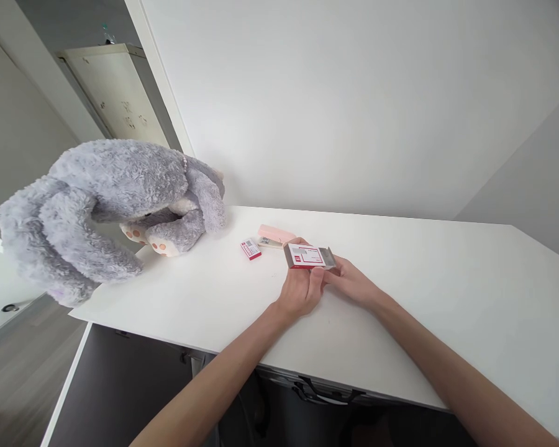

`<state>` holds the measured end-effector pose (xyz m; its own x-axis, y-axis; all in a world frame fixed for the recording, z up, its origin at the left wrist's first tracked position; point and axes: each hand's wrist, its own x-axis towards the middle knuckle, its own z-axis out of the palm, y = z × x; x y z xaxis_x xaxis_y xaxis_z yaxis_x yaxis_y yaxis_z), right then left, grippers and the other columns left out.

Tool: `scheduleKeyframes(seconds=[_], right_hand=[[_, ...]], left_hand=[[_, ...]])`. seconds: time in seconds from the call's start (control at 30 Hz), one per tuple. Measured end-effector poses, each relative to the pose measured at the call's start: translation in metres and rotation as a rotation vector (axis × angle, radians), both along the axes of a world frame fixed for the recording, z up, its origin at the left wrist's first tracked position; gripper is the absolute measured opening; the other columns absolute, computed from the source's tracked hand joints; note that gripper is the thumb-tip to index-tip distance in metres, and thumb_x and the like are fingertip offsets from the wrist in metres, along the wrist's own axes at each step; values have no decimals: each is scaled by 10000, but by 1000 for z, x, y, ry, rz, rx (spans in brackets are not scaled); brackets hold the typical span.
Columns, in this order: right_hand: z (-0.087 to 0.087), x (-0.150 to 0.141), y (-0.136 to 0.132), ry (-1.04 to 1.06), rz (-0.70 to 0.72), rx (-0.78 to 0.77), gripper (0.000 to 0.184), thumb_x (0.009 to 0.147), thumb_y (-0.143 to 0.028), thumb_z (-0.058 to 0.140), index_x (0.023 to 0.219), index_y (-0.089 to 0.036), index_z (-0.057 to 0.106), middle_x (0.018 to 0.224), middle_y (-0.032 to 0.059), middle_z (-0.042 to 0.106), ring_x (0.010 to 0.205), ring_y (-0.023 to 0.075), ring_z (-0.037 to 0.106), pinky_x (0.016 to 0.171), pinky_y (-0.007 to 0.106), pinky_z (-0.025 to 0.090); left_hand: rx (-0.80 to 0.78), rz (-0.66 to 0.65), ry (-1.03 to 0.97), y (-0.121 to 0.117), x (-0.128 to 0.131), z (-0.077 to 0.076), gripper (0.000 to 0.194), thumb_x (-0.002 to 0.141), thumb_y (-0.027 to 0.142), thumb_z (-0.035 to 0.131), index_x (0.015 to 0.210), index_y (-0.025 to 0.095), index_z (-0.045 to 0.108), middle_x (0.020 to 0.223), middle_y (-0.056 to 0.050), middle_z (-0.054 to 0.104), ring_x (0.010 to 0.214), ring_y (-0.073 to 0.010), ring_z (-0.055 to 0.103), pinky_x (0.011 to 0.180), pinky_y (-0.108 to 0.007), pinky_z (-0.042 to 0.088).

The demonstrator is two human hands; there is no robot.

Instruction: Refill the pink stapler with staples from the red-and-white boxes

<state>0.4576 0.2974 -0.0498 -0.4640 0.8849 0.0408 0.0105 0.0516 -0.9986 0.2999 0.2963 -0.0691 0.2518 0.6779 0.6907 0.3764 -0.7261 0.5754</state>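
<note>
The fingers of your left hand (300, 293) grip a larger red-and-white box (311, 256) above the tabletop (428, 298), and those of your right hand (351, 278) hold its right end; beyond lie a smaller box (250, 249) and pink stapler (276, 234), left of them a grey plush toy (121, 177)

Nothing legible — print on larger box (307, 255), smaller box (250, 249) too small.

Red, white and pink on a white desk (423, 298)
Open carton (310, 255): white face, red outline, grey flaps. Small box (250, 249) at its 9 o'clock: white and red, black code. Stapler (277, 233) at 10: pale pink. Plush animal (125, 177) farther toward 9: grey, orange dots on cream soles.
</note>
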Motion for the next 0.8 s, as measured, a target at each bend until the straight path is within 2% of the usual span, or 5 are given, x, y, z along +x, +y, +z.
scheduleKeyframes(seconds=[0.13, 0.3, 0.53, 0.67, 0.8], right_hand=[[-1, -2, -1, 29, 8, -31, 326, 868, -529, 737, 1078, -280, 732, 973, 49, 732, 861, 262, 670, 789, 426, 551], [-4, -2, 1, 45, -54, -44, 266, 803, -493, 784, 942, -270, 739, 902, 39, 705, 810, 240, 611, 770, 418, 529], [-8, -1, 4, 33, -73, -44, 248, 816, -489, 759, 916, -265, 726, 917, 35, 700, 810, 231, 594, 767, 402, 507], [-14, 2, 7, 98, -58, -70, 245, 838, -481, 759, 967, -273, 736, 948, 39, 703, 829, 233, 607, 782, 398, 502], [-19, 4, 10, 146, -42, -103, 285, 832, -475, 782, 1035, -283, 728, 913, 32, 687, 788, 215, 586, 746, 379, 491]], left_hand=[[-14, -13, 25, 0, 0, -3, 485, 1069, 479, 161, 1064, 220, 571, 1126, -149, 551, 1093, -288, 533, 957, -519, 528], [-72, -62, 82, -1, 1, -5, 542, 1064, 531, 127, 1080, 214, 567, 1118, -150, 521, 1067, -281, 552, 930, -490, 541], [-80, -96, 54, -1, 2, -4, 461, 1071, 491, 192, 1087, 208, 556, 1202, -157, 489, 1065, -273, 565, 903, -487, 569], [-103, -89, 36, -2, 2, 2, 537, 1052, 582, 167, 1020, 215, 557, 1242, -168, 478, 1095, -285, 559, 934, -501, 560], [-224, -53, -43, -5, 6, 4, 569, 1038, 640, 176, 970, 239, 575, 1056, -144, 581, 1003, -291, 595, 914, -531, 568]])
